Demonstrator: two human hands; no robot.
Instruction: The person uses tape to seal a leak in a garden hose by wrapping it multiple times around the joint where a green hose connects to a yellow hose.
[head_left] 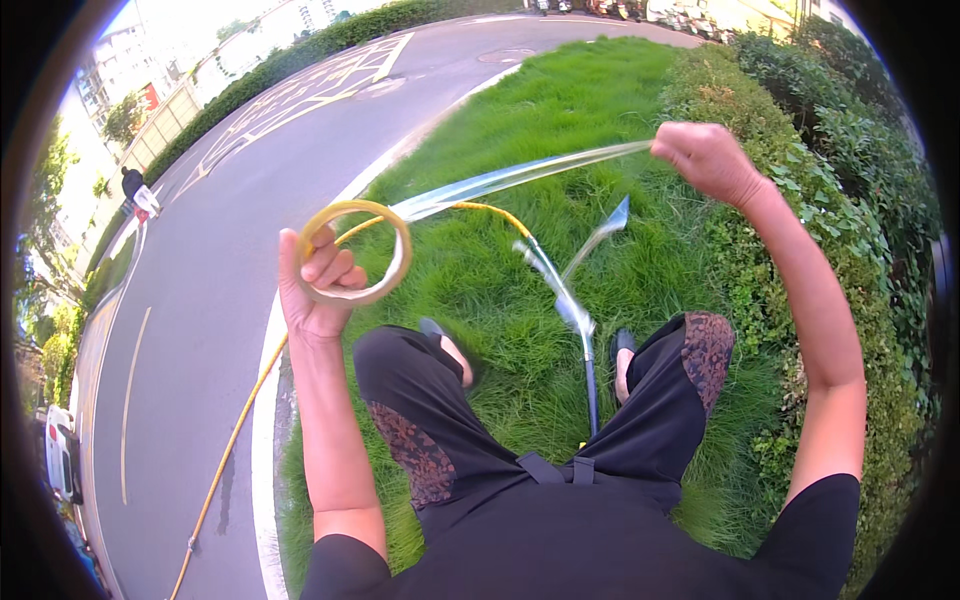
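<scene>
My left hand (318,275) holds a roll of clear packing tape (398,265), its fingertips inside the ring. A clear strip (500,175) stretches from the roll up to the right, where my closed right hand (705,160) grips its end. Between my feet on the grass (520,120) lies a pole (591,380), dark at the near end and silvery farther up, joined to a yellow hose (500,215). Crumpled clear wrapping (570,310) is around its middle; a short branch with a blue-tipped piece (616,214) angles off to the right.
The hose also runs along the grey road (180,350) on my left, beside a pale curb (268,430). A hedge (830,230) borders the grass on the right. Another person (133,185) is at the far roadside; a white car (60,450) stands at the far left.
</scene>
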